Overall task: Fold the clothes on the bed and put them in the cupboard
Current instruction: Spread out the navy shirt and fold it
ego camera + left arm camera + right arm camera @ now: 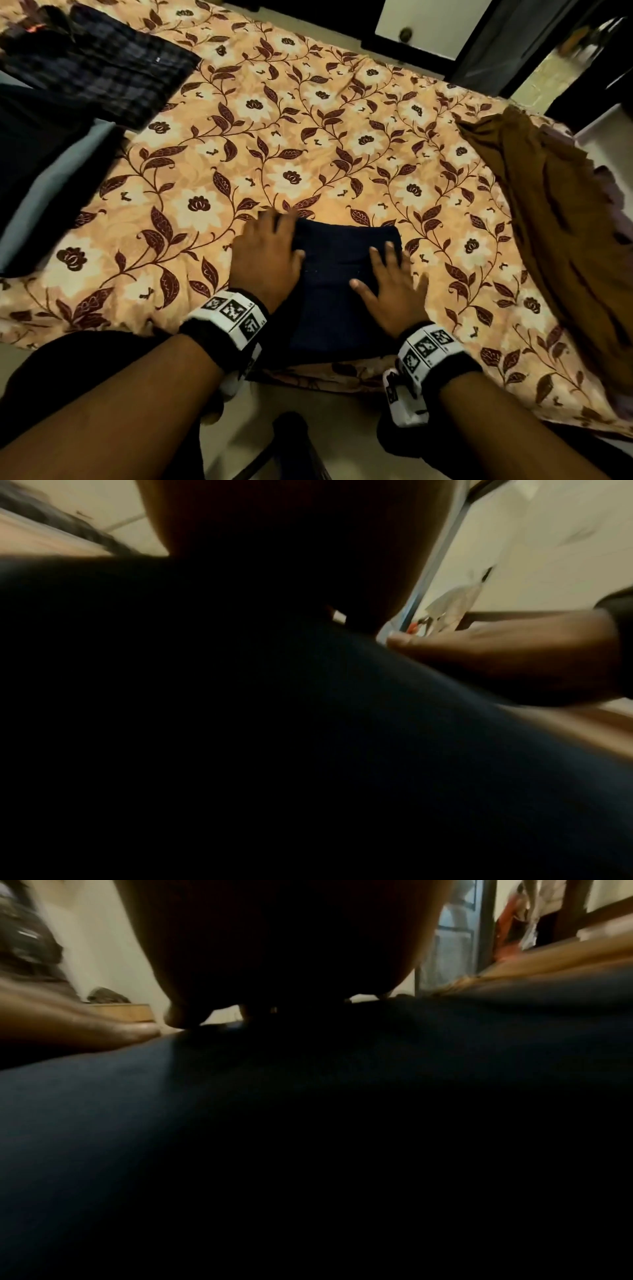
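A folded dark navy garment (339, 284) lies at the near edge of the bed (308, 144), which has a peach floral cover. My left hand (270, 253) lies flat on the garment's left side, fingers straight. My right hand (390, 284) presses flat on its right side, fingers spread. In the left wrist view the navy cloth (377, 750) fills the frame, with the right hand (496, 658) resting on it. The right wrist view shows the same navy cloth (240, 1123) under my palm and the left hand (78, 1026) at its left.
A dark checked garment (102, 75) lies at the bed's far left, with dark and grey clothes (41, 178) below it. A brown garment (561, 219) is draped at the right. A white door with a knob (406, 33) stands beyond the bed.
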{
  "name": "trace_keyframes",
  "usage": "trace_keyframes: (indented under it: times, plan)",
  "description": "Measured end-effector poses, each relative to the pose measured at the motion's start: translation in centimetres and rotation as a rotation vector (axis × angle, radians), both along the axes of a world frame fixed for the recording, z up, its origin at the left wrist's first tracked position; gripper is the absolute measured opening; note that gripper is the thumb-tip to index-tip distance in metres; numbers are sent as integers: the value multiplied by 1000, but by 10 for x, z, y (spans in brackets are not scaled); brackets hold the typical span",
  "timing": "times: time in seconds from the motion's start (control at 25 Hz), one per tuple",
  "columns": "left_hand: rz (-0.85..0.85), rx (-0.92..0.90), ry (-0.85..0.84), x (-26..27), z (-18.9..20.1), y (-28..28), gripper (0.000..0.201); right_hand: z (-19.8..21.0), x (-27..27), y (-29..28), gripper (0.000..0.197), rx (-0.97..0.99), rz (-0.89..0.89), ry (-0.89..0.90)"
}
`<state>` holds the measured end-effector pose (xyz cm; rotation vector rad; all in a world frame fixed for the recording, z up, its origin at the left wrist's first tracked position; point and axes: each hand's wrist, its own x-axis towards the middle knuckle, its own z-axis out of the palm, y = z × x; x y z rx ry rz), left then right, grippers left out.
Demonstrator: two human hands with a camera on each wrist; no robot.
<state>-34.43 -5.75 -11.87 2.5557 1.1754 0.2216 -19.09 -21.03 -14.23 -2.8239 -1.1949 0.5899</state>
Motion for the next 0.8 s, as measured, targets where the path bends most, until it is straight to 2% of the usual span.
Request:
trace_keyframes:
  times: [0.08, 0.16, 0.32, 0.36, 0.44, 0.52, 0.6, 0.68, 0.72, 0.8]
  plan:
    - [-133, -96, 139, 11, -17, -8, 66, -3, 4, 23, 69, -42, 109, 46]
    - [-164, -194, 298, 11, -42, -5, 67, -13, 18, 27, 71, -110, 121, 106]
    - [-185, -269, 348, 5, -51, 2, 69, -25, 96, -23, 91, -160, -202, 173]
    - [-178, -264, 368, 7, -46, 3, 69, -19, 110, -33, 90, -165, -235, 170]
    - [-147, -185, 401, 14, -33, 3, 68, -5, 116, -43, 68, -64, -267, 171]
    - [-149, -50, 359, 34, -21, 5, 59, 2, 104, -41, 44, 244, -328, 239]
    - [-182, -24, 316, 56, -15, 14, 51, 2, 96, -29, 31, 402, -375, 360]
    - [-166, -116, 386, 72, -12, 30, 55, -2, 100, -7, 26, 460, -439, 460]
    - [-141, -167, 435, 75, -12, 40, 60, -4, 103, 5, 20, 448, -453, 485]
    - [-117, -225, 522, 74, -8, 58, 67, -2, 115, 28, 25, 354, -460, 480]
